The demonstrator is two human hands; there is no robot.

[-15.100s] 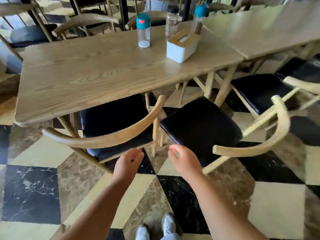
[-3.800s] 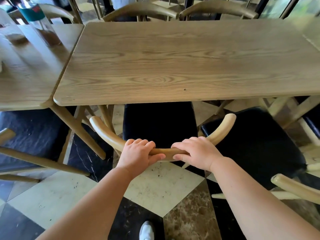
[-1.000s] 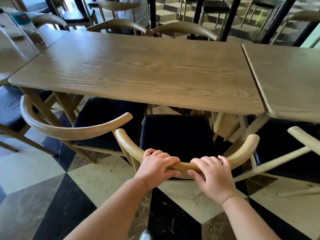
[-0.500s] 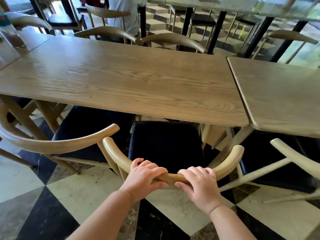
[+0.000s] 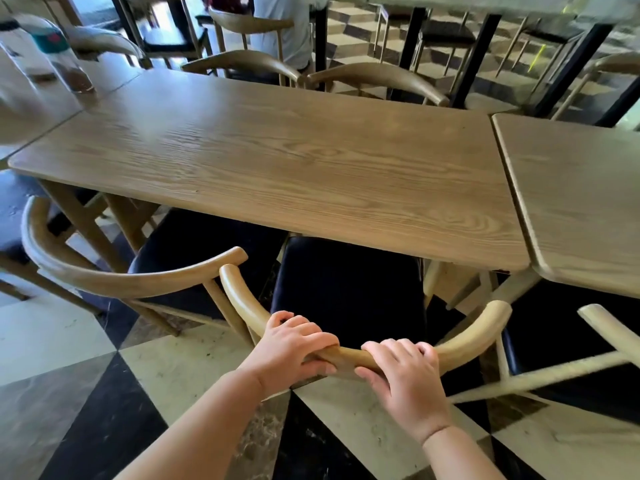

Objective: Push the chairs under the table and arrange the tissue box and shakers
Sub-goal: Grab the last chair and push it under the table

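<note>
We grip curved backrest [image 5: 349, 356] of chair [image 5: 346, 292], left hand [image 5: 294, 348] and right hand [image 5: 401, 372] wrapped round it; seat half under table [image 5: 277, 157]. Rigid wood, likely moderately heavy; central hold looks best.

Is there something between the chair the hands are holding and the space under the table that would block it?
Nothing visible blocks it. Both the left hand and right hand grip the chair by its backrest, and its seat already reaches under the table edge. The neighbouring chair sits close on the left.
</note>
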